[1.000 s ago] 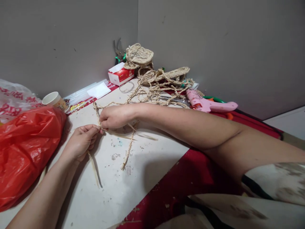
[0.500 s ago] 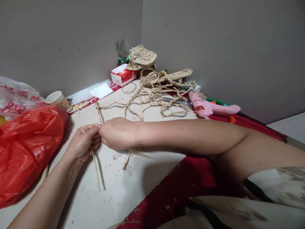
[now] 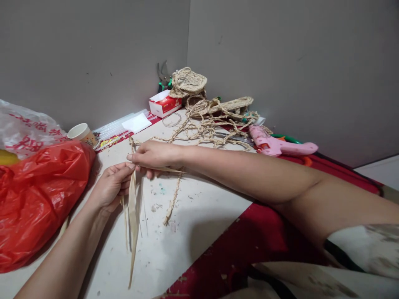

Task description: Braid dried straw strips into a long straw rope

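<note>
My left hand (image 3: 114,185) pinches pale, dry plant-fibre strands between thumb and fingers. A broad flat strip (image 3: 133,220) of the fibre hangs down beside it toward the front of the table, with thinner strands next to it. My right hand (image 3: 154,155) is closed at the same spot, its thumb against the strands and fingertips close to the left thumb. Under the right wrist a fibre strand sticks out to the right. Just beyond the hands is the top of a braided cord (image 3: 132,143). Another braided end (image 3: 170,211) lies on the table below the right forearm.
A tangle of braided cord (image 3: 199,128) and a coil (image 3: 189,81) lie at the back by a red tissue box (image 3: 165,106) and pruning shears (image 3: 164,77). A pink glue gun (image 3: 282,145) is right. A red plastic bag (image 3: 46,195) and paper cup (image 3: 81,135) are left.
The right hand has lifted and turned slightly, its fingers shifting at the strands. The broad strip now hangs in sight beside the left hand. The left hand keeps its pinch.
</note>
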The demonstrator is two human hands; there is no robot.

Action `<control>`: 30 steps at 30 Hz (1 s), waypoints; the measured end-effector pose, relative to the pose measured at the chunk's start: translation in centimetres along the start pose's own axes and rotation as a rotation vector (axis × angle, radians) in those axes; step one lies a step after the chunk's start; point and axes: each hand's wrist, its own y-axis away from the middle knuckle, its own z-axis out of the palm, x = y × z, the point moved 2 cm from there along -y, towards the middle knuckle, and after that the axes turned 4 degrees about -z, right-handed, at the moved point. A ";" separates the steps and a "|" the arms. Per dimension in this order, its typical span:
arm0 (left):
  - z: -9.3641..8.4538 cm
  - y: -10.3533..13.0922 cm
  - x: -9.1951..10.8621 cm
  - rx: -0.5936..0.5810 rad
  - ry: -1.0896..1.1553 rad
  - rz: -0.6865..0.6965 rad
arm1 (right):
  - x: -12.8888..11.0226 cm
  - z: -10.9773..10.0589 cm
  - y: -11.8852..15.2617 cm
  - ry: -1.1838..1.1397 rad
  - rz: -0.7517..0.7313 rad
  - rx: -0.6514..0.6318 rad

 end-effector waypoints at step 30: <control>1.1 2.4 2.4 0.257 -0.959 0.308 | 1.4 2.4 -1.1 -0.587 0.211 0.008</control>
